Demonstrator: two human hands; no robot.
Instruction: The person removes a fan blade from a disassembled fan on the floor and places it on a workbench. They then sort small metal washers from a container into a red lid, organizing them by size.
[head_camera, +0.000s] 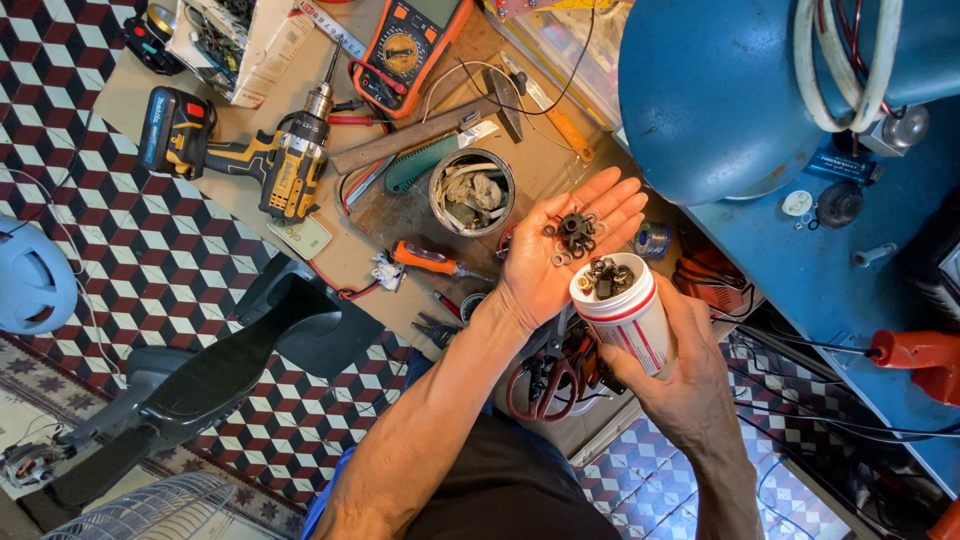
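Note:
My left hand (560, 260) lies palm up with its fingers spread, and a small heap of dark nuts and metal washers (573, 236) rests on the palm. My right hand (680, 385) grips a white plastic jar with a red band (628, 318), held upright just right of the left palm. The jar's open mouth shows more dark nuts and washers (605, 277) inside. Both hands hover above a cluttered work surface.
A yellow and black cordless drill (250, 155), an orange multimeter (405, 45), a hammer (430, 128), a tin of scraps (472, 192) and an orange screwdriver (430, 260) lie on the board. A blue metal machine (760, 90) stands right. Black plastic fan parts (230, 360) lie on the tiled floor.

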